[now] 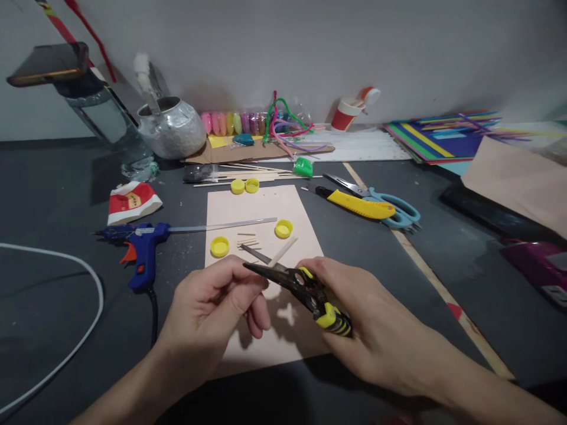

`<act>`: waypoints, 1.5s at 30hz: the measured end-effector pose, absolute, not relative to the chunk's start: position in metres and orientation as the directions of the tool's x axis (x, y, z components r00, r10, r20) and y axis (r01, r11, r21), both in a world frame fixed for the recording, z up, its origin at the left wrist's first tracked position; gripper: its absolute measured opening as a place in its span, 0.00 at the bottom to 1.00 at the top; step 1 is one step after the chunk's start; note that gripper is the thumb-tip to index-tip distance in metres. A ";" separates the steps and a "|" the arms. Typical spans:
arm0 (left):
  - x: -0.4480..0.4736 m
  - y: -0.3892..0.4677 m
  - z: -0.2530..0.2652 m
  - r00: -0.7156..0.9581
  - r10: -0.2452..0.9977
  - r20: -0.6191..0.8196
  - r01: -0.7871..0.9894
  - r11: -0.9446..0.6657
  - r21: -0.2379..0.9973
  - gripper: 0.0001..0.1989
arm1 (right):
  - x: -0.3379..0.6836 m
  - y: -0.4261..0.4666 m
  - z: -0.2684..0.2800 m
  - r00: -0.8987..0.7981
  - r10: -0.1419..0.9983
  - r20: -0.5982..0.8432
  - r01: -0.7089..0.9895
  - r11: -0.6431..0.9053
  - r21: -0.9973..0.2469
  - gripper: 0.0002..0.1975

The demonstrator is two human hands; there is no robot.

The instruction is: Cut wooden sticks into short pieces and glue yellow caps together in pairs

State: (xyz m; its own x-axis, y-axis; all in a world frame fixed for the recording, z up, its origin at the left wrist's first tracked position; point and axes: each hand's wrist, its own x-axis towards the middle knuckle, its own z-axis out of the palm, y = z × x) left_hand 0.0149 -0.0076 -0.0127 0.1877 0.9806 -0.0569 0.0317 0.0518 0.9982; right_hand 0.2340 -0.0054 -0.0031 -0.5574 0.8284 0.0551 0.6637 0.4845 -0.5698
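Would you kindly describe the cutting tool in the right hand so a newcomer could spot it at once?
On the dark table, find the pale sheet before the person. Over its right edge, the right hand holds the cutting tool, blades apart, a thin pale stick showing between them. Black-and-yellow handles set it apart from the blue-handled scissors and yellow knife lying farther off.

snips (302, 288): black-and-yellow, blades apart (tips leftward) | wooden stick (284, 250): pale, slanted, lower end at blades

a craft workspace: glue gun (149, 237), scissors (380, 196), coloured sheets (447, 151).
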 end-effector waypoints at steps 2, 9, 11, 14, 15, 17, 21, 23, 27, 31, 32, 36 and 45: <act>0.018 -0.008 -0.012 0.140 0.988 -0.062 0.013 0.061 0.998 0.09 | 0.234 -0.005 -0.005 -0.557 0.828 0.066 0.663 0.491 -0.565 0.21; 0.021 -0.010 -0.016 0.043 0.999 0.027 0.089 -0.031 0.996 0.08 | 0.232 -0.002 -0.009 -0.550 0.833 0.057 0.677 0.485 -0.553 0.20; 0.019 -0.009 -0.017 0.062 0.997 0.054 0.100 -0.060 0.993 0.09 | 0.232 -0.001 -0.010 -0.552 0.830 0.075 0.671 0.496 -0.551 0.21; 0.017 -0.009 -0.018 0.088 0.993 0.079 0.106 -0.088 0.990 0.09 | 0.232 0.000 -0.011 -0.554 0.829 0.075 0.668 0.496 -0.555 0.23; 0.017 -0.009 -0.018 0.095 0.992 0.085 0.105 -0.095 0.990 0.09 | 0.232 0.000 -0.011 -0.553 0.831 0.069 0.668 0.491 -0.559 0.24; 0.016 -0.008 -0.018 0.107 0.991 0.085 0.097 -0.095 0.991 0.10 | 0.232 0.000 -0.012 -0.555 0.829 0.070 0.661 0.490 -0.569 0.24; 0.014 -0.008 -0.018 0.131 0.990 0.060 0.075 -0.070 0.995 0.10 | 0.232 -0.002 -0.013 -0.563 0.822 0.086 0.650 0.504 -0.568 0.24; 0.013 -0.007 -0.019 0.161 0.985 0.055 0.065 -0.066 0.996 0.10 | 0.232 -0.003 -0.012 -0.566 0.819 0.091 0.647 0.511 -0.566 0.24; 0.013 -0.007 -0.019 0.207 0.977 0.057 0.046 -0.068 0.997 0.10 | 0.233 -0.006 -0.011 -0.564 0.821 0.094 0.656 0.514 -0.553 0.20; 0.017 -0.009 -0.019 0.134 0.990 0.030 0.068 -0.039 0.997 0.09 | 0.234 -0.009 -0.012 -0.553 0.828 0.094 0.675 0.511 -0.532 0.20; 0.018 -0.010 -0.019 0.114 0.993 0.026 0.076 -0.035 0.996 0.08 | 0.234 -0.008 -0.012 -0.552 0.828 0.096 0.677 0.513 -0.528 0.20; 0.019 -0.010 -0.020 0.074 0.996 0.059 0.101 -0.066 0.993 0.08 | 0.233 -0.004 -0.016 -0.553 0.827 0.106 0.672 0.517 -0.529 0.22; 0.015 -0.009 -0.021 0.134 0.990 0.048 0.047 -0.055 0.997 0.09 | 0.232 -0.002 -0.017 -0.554 0.823 0.125 0.651 0.522 -0.551 0.24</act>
State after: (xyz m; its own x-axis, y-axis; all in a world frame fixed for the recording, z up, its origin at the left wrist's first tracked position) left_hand 0.0153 -0.0087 -0.0210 0.1340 0.9898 0.0482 0.0469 -0.0549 0.9974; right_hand 0.2315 -0.0020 -0.0168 -0.5540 0.8231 0.1247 0.6510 0.5217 -0.5514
